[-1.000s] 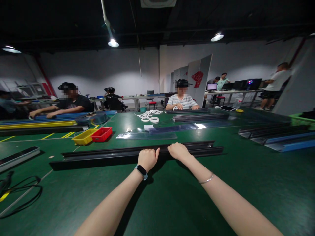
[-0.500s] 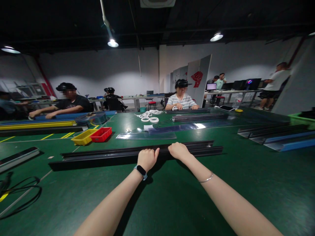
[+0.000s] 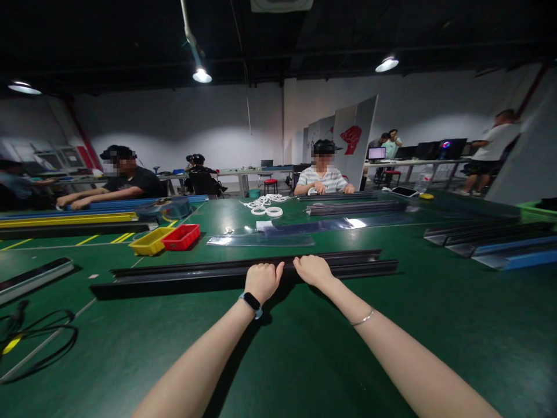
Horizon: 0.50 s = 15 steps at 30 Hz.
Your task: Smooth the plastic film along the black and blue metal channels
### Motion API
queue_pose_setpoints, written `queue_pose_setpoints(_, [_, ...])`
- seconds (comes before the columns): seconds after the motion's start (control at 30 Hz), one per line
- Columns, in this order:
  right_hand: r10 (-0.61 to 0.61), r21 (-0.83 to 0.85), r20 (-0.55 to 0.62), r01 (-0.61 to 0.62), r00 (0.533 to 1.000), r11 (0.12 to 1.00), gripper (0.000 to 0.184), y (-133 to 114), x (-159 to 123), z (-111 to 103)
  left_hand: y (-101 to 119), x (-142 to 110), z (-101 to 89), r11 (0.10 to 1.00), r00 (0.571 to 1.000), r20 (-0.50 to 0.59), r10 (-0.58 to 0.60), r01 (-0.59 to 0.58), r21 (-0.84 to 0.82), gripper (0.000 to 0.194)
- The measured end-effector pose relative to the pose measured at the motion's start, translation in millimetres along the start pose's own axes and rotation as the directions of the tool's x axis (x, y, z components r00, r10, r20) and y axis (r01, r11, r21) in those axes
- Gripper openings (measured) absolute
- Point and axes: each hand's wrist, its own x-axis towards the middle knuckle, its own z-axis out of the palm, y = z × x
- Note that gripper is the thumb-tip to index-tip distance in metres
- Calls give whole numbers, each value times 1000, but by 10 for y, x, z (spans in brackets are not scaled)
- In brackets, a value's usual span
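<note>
Long black channel [image 3: 174,285], one, lying crosswise on the green table [image 3: 304,360], mid-view in my feed. Left hand [image 3: 263,281], closed, fingers folded over the channel's near wall, thumb sticking out to the right. Right hand [image 3: 312,270], closed over the channel just beside the left; how hard either grips, I cannot tell. Beyond the channel I list a clear strip [image 3: 261,241], lying flat; red bin [image 3: 181,237] and yellow bin [image 3: 150,242], side by side; white rolls [image 3: 274,212], farther off. At far right, a blue channel [image 3: 522,259].
</note>
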Motion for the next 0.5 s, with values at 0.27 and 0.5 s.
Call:
queue_pose_setpoints(0.27, [-101,-127,-46,94,994,987,39,15,-28,36,4,-3,-18,1000,1000,0,-2,2,-12,59])
queue_pose_setpoints(0.5, [33,93,-58,-27,998,995,54,14,-35,22,5,0,-15,1000,1000,-4,8,-8,-3,58])
